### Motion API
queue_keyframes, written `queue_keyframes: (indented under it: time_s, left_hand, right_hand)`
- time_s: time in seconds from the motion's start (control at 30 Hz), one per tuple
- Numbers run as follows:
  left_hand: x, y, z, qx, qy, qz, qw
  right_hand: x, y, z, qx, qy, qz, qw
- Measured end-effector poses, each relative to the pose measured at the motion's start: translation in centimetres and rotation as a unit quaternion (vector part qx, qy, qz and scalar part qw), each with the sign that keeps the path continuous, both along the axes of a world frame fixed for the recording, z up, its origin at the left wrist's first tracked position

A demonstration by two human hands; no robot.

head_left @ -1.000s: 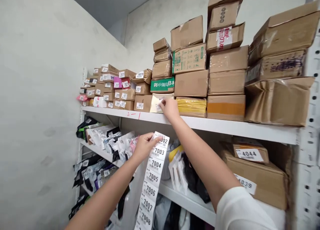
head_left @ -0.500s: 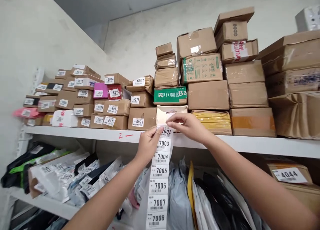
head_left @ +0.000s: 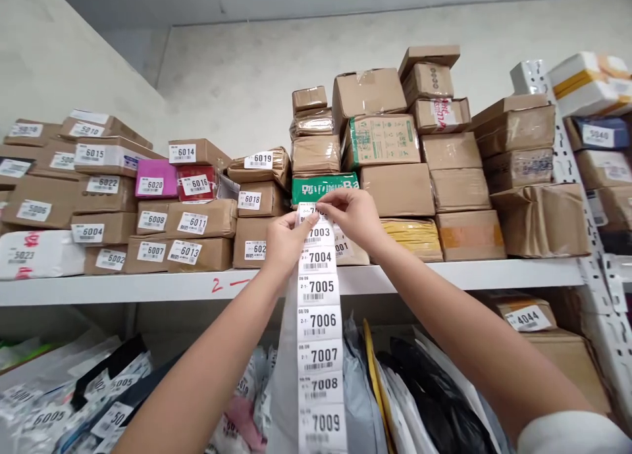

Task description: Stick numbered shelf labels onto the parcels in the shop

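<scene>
A long strip of white number labels (head_left: 320,320), printed 7003 to 7009 in the readable part, hangs down in front of the shelf. My left hand (head_left: 286,240) grips its upper end, thumb laid over the front. At the top label, partly covered and starting with 70, my right hand (head_left: 353,217) has thumb and fingertips pinched at the edge. Just behind the hands is a cream package (head_left: 351,251) with a label ending in 001. Above that package lies a green box (head_left: 306,187), partly hidden by my right hand.
Brown cartons (head_left: 397,189) are stacked along the white shelf (head_left: 197,284). On the left, several boxes (head_left: 201,218) carry number labels. Bagged parcels (head_left: 363,388) stand on the level below. A perforated metal upright (head_left: 597,289) rises at the right.
Both hands and the label strip have risen against the shelf, now overlapping the green box. My right fingertips have closed in on the top label. The view has shifted, showing more at right.
</scene>
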State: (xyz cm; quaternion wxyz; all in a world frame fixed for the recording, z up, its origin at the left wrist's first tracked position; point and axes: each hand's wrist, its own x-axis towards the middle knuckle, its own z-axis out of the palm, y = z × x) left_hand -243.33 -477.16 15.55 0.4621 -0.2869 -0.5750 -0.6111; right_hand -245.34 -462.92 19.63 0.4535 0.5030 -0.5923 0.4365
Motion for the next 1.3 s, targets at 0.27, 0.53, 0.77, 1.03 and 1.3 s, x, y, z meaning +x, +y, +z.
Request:
queue_keyframes:
  time_s: [0.27,0.53,0.77,1.03,1.3]
  left_hand:
    - [-1.8,-1.3,0.5,-0.060,-0.040,0.145,0.987]
    - [-0.4,-3.4,-0.9,-0.114,0.048,0.068,0.990]
    - [-1.8,-2.0,1.4,0.037,-0.021,-0.155,0.987]
    - [-3.1,-1.9,4.7,0.079,0.050,-0.065,0.994]
    - [-2.6,-4.4,3.8,-0.024,0.000,0.007,1.000]
  right_hand:
    - [-3.0,-1.7,4.0,-0.070,0.131,-0.270,0.951]
    - [0.1,-1.3,2.9,-0.053,0.109,-0.281,0.952]
    - [-1.1,-0.8,1.4,0.030,-0.020,-0.017,0.999]
    - [-1.3,-3.8,6.2,-0.057,0.141,-0.157,0.976]
    - [-1.9,-5.6,12.8,-0.069,0.143,-0.378,0.912]
